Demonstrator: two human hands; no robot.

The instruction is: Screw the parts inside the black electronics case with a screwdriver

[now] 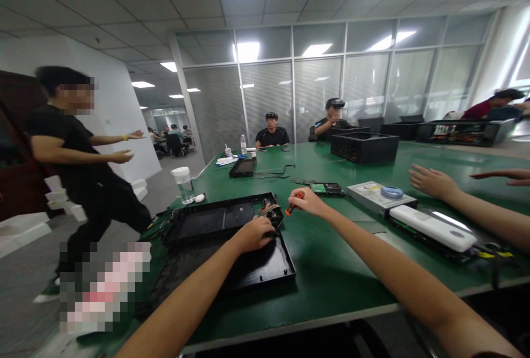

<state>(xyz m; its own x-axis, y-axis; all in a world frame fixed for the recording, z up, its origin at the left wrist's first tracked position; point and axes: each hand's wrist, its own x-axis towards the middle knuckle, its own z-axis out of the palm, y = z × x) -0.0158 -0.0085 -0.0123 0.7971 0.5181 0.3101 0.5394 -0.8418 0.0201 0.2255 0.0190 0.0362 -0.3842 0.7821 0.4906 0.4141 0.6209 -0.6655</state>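
Observation:
My right hand [304, 202] is closed on a screwdriver [295, 202] with a red-orange handle. The screwdriver's thin shaft slants down and left toward the right end of an open black case [223, 215]. My left hand [255, 234] rests at that end, its fingers bent together over a small dark part beside several thin wires [270, 209]. What its fingertips grip is too small to make out. Under and in front of my left hand lies a flat black panel [265, 270] with a raised rim, on the green table [323, 270].
To the right lie a silver drive [372, 195] with a blue roll [391, 192] on it, a white device [433, 228] and another person's hands [434, 181]. A clear jar [185, 188] stands at the left. A person [78, 143] walks beyond the table's left side.

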